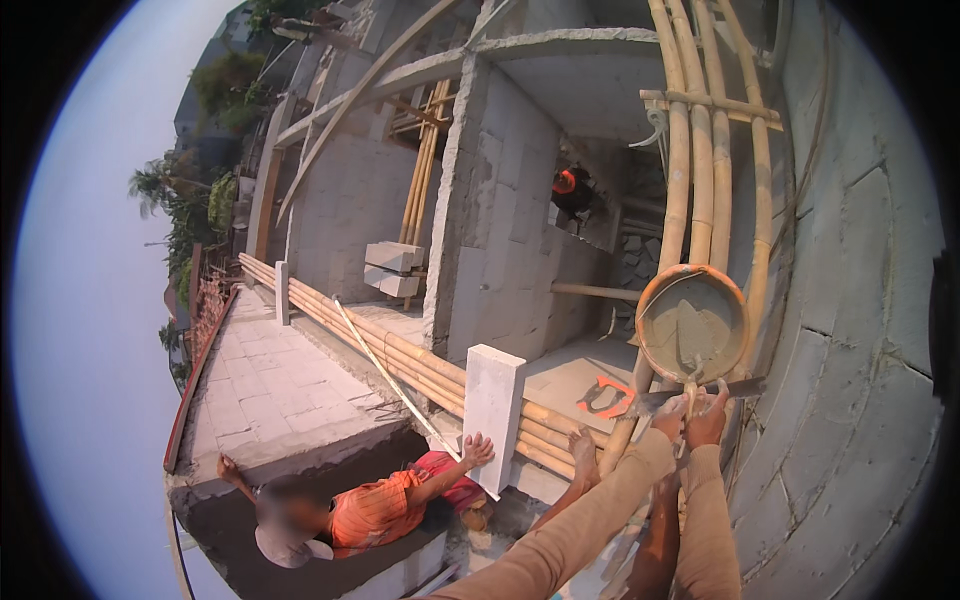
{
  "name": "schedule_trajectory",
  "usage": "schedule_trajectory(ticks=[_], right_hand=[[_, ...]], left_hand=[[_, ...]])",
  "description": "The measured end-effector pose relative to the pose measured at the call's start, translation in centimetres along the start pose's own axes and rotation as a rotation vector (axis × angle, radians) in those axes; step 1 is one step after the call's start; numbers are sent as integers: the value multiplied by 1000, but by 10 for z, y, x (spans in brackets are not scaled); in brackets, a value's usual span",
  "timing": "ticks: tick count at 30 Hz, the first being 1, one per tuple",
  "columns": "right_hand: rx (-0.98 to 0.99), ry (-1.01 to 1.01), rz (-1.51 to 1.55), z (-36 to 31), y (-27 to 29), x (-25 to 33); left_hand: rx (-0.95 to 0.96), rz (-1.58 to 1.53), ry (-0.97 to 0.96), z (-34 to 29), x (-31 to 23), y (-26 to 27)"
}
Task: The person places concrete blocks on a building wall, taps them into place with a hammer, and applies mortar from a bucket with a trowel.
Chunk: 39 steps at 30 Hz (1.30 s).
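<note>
My left hand (669,420) and my right hand (708,416) are close together at the near rim of a round bucket (742,330) with an orange rim. Both are closed around a pale, rope-like piece (690,378) at that rim. Grey wet mortar (690,325) fills much of the bucket, which rests on bamboo poles (700,190). Beside my left hand is a handsaw (605,397) with an orange and black handle; its dark blade (745,388) appears to run beneath my hands.
Left of me, a person in an orange shirt (375,512) reaches one hand to an upright pale block (494,410). Bamboo rails (420,370) edge a drop into rooms below, where another person (570,190) is visible. A block wall (850,300) rises at right.
</note>
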State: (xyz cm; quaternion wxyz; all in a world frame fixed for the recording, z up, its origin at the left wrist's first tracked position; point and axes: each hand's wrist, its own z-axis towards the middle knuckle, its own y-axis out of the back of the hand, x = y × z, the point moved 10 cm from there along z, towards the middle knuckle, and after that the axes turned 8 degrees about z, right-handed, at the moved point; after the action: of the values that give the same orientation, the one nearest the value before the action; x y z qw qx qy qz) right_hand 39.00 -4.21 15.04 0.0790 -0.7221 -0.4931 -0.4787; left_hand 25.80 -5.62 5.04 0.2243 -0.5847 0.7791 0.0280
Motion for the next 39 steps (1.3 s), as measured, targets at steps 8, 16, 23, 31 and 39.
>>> schedule_trajectory(ticks=[8, 16, 23, 31, 39], right_hand=[[-27, 7, -167, -1, 3, 0], [55, 39, 37, -17, 1, 15], [1, 42, -79, -17, 10, 23], [8, -121, -255, -21, 20, 13], [-108, -153, 153, -85, 70, 42]], left_hand=[[44, -32, -250, -11, -37, -12], [-73, -66, -204, -21, -49, 27], [-321, 62, -64, -79, -34, 96], [-337, 137, -8, -121, 8, 161], [-271, 201, 158, -182, 54, 196]])
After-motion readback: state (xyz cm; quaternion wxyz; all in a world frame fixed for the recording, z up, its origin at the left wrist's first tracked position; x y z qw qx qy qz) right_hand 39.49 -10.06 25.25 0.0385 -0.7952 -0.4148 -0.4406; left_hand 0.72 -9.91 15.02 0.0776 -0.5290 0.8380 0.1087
